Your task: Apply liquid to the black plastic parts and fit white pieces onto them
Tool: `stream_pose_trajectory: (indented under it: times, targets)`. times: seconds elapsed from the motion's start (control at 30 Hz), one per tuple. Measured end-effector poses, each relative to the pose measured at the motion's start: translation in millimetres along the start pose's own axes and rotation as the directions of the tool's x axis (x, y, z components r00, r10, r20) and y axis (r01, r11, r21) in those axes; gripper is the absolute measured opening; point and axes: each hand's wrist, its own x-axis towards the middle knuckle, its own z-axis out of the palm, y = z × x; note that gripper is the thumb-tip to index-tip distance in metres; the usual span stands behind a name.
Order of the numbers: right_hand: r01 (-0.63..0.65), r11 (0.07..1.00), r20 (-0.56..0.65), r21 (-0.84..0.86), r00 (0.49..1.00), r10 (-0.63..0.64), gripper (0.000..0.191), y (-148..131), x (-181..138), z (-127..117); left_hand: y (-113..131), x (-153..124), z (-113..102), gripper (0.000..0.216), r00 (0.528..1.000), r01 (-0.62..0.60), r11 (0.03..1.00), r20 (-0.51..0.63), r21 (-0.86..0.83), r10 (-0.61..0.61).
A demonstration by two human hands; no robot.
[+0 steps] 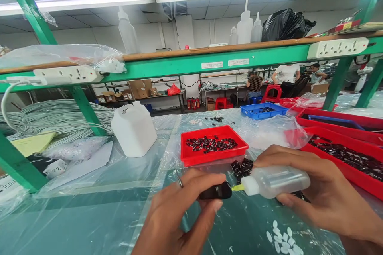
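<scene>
Between the thumb and fingers of my left hand (182,211) is a small glossy black plastic part (220,191). My right hand (320,191) grips a translucent squeeze bottle (281,182) lying sideways, its white cap facing left. The bottle's thin yellow tip (238,187) meets the right end of the black part, or comes very close to it. Behind the bottle lies a pile of black parts (241,168), partly hidden by my right hand. Small white oval pieces (284,239) are scattered on the table below the bottle.
A red tray (214,159) of black parts stands ahead, with a white jug (133,129) to its left. Farther back is a blue tray (263,115). At right sits a long red bin (353,163) of black parts. A green shelf beam (179,65) crosses above the table.
</scene>
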Motion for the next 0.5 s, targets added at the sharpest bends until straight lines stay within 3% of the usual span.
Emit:
stream_pose_trajectory:
  times: [0.5]
  targets:
    - [0.010,0.999,-0.010,-0.035,1.000,-0.010,0.033,0.8,0.0,0.5,-2.0,0.1,-0.2,0.036,0.999,-0.031,0.999,0.012,0.029,0.030]
